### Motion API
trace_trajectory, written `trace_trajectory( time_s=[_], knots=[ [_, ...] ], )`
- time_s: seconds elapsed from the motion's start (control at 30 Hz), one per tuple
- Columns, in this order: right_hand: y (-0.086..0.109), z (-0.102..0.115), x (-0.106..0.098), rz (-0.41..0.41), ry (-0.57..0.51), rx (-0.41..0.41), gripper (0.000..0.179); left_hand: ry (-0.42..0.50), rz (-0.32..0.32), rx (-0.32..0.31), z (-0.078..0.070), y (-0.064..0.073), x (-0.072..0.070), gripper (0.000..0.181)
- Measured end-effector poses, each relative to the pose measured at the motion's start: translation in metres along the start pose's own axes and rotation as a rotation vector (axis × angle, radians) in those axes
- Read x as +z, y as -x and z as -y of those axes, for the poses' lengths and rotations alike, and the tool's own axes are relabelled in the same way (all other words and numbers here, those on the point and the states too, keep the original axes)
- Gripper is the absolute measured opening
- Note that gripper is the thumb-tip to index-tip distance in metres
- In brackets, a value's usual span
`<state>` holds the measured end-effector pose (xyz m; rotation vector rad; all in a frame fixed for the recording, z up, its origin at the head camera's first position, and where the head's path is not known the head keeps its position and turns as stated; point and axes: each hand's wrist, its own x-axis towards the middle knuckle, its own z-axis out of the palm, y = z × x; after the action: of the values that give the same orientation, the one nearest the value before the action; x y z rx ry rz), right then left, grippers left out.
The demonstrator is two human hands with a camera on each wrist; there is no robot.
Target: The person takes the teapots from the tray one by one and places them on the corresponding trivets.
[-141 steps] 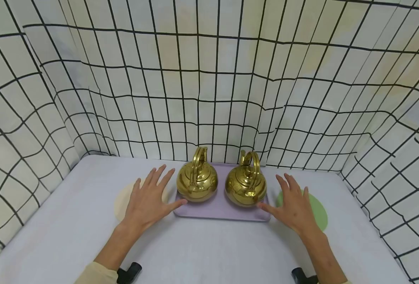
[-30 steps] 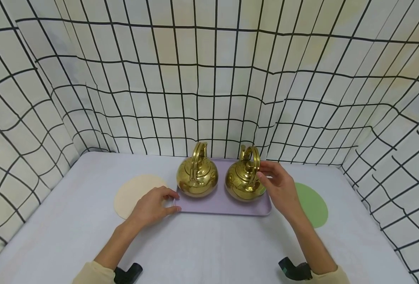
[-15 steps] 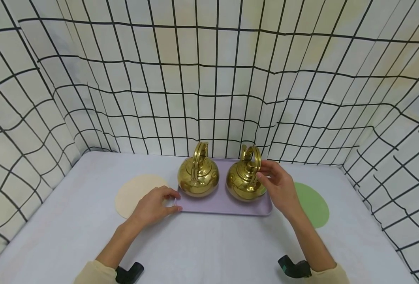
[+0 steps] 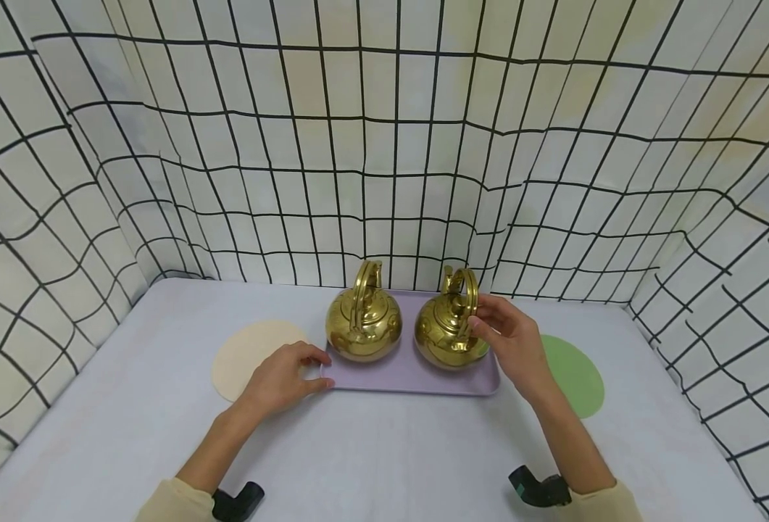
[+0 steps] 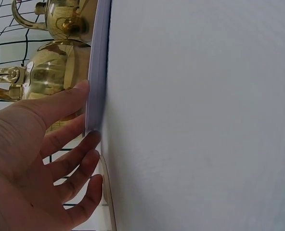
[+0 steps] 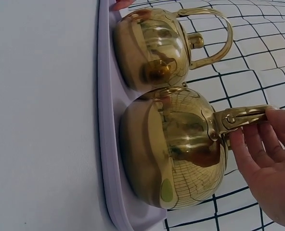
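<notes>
Two shiny brass kettles stand side by side on a lilac tray (image 4: 384, 378), their hooped handles upright. In the head view my right hand (image 4: 513, 346) holds the handle of the right kettle (image 4: 446, 333). The right wrist view shows the thumb of this hand (image 6: 276, 166) on one side of that handle and fingers behind it; the kettle's base still sits on the tray. My left hand (image 4: 283, 380) grips the tray's front left corner with thumb and fingertips, as the left wrist view shows at the tray rim (image 5: 98, 72). The left kettle (image 4: 363, 326) is untouched.
A cream round mat (image 4: 243, 355) lies left of the tray, partly under my left hand. To the right lies a green round mat (image 4: 573, 377). White cloth covers the table (image 4: 384, 457). A white wall with black grid lines (image 4: 384, 145) encloses the back and sides.
Several seconds ago both hands were spread above the table beside the tray. Since then the left has taken the tray's corner and the right the right kettle's handle. The last second shows hardly any motion.
</notes>
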<state>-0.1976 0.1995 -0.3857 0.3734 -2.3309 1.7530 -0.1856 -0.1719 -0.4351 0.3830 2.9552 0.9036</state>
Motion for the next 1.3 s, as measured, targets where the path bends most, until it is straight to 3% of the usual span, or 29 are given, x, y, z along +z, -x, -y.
trace_trajectory(
  time_s=[0.73, 1.3],
  knots=[
    [0.001, 0.003, -0.009, 0.089, -0.080, 0.074, 0.038, 0.019, -0.002, -0.004, -0.002, -0.001, -0.002, 0.030],
    [0.005, 0.010, -0.017, 0.070, -0.078, 0.093, 0.041, 0.020, 0.020, -0.041, -0.002, 0.000, 0.000, 0.029]
  ],
)
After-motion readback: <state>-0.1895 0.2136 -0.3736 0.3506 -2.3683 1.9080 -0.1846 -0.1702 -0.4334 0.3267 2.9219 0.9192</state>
